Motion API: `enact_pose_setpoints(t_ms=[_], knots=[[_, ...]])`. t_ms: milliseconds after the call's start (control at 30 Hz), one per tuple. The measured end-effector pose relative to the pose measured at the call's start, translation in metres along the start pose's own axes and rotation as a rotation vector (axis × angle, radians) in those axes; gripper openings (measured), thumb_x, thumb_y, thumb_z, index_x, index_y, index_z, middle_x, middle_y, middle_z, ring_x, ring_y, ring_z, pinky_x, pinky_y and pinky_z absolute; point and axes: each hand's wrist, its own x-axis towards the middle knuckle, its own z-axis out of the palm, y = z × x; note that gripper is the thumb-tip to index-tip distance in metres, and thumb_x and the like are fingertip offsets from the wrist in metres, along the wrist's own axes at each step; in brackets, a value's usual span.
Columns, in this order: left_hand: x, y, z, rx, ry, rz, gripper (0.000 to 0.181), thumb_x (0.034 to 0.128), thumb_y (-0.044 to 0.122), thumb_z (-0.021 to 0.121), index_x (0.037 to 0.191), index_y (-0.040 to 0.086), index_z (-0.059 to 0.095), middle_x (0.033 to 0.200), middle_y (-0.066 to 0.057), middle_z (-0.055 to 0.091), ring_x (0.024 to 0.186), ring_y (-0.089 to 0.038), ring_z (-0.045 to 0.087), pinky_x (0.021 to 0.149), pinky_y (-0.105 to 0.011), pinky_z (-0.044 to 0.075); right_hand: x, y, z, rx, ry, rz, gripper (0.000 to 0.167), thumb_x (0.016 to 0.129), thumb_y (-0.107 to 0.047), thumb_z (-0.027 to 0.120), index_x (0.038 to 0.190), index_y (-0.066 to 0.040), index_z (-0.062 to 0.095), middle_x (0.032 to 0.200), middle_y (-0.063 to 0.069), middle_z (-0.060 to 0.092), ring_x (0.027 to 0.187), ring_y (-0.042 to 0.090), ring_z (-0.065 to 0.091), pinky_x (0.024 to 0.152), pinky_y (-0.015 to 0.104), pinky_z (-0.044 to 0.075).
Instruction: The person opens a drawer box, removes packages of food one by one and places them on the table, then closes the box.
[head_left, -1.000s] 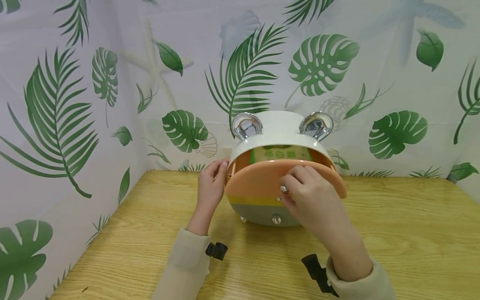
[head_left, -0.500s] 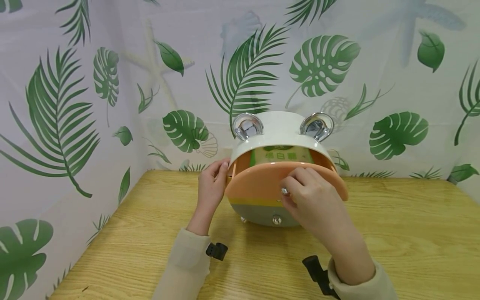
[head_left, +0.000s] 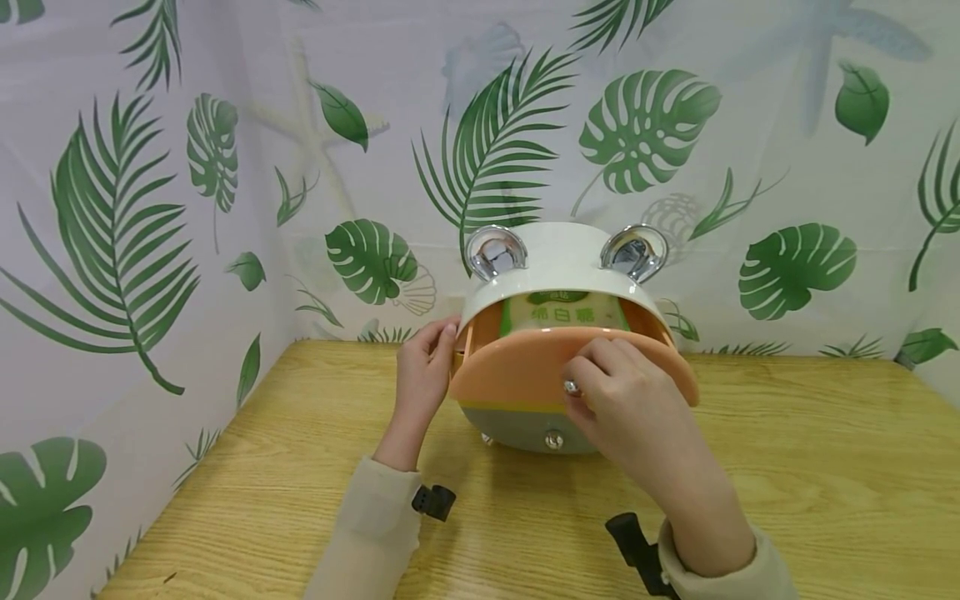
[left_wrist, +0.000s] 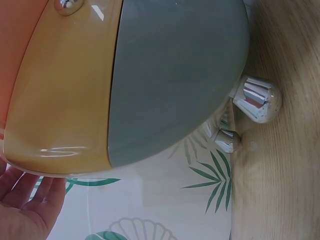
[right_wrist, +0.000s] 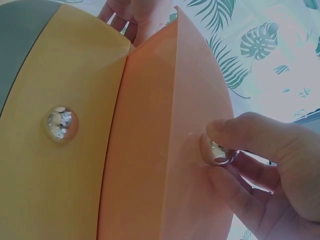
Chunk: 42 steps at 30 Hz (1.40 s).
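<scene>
A rounded drawer box [head_left: 564,260] with a white shell stands on the table. Its orange top drawer [head_left: 517,367] is pulled out, and a green-and-cream packet with Chinese lettering [head_left: 562,314] shows inside. My right hand [head_left: 630,400] pinches the drawer's silver knob [right_wrist: 218,152] between thumb and fingers. At the box's left side my left hand [head_left: 423,367] rests with its fingers against the shell; in the left wrist view the fingers [left_wrist: 47,197] touch its edge. Below the orange drawer, the yellow drawer [left_wrist: 65,100] and grey drawer [left_wrist: 175,75] are closed.
Two silver ear-like rings, such as the right ring [head_left: 634,252], top the box. Silver feet, including a front foot [left_wrist: 259,99], stand on the wooden table [head_left: 300,433]. A leaf-patterned cloth [head_left: 375,167] hangs behind and along the left.
The orange drawer has come slightly farther out toward me with my right hand, covering more of the yellow drawer and showing more of the packet. My left hand stays in place.
</scene>
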Motion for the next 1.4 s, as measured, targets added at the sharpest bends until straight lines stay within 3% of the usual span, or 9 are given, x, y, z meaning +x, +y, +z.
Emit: enact_pose_setpoints(t_ms=[800, 1400], knots=[[0.0, -0.002, 0.001, 0.006, 0.01, 0.038, 0.023, 0.0898, 0.011, 0.05, 0.101, -0.005, 0.064, 0.099, -0.016, 0.063, 0.094, -0.026, 0.059, 0.08, -0.037, 0.047, -0.001, -0.004, -0.007, -0.001, -0.013, -0.01, 0.02, 0.056, 0.006, 0.07, 0.066, -0.005, 0.056, 0.069, 0.005, 0.049, 0.063, 0.019, 0.047, 0.057, 0.028, 0.043], [-0.001, -0.002, 0.001, 0.007, 0.007, 0.033, 0.025, 0.0903, 0.012, 0.05, 0.103, -0.003, 0.064, 0.101, -0.016, 0.063, 0.095, -0.026, 0.058, 0.08, -0.037, 0.046, -0.003, -0.007, -0.011, -0.004, -0.005, -0.04, 0.021, 0.055, 0.006, 0.069, 0.064, -0.005, 0.054, 0.068, 0.004, 0.047, 0.063, 0.019, 0.047, 0.055, 0.028, 0.043]])
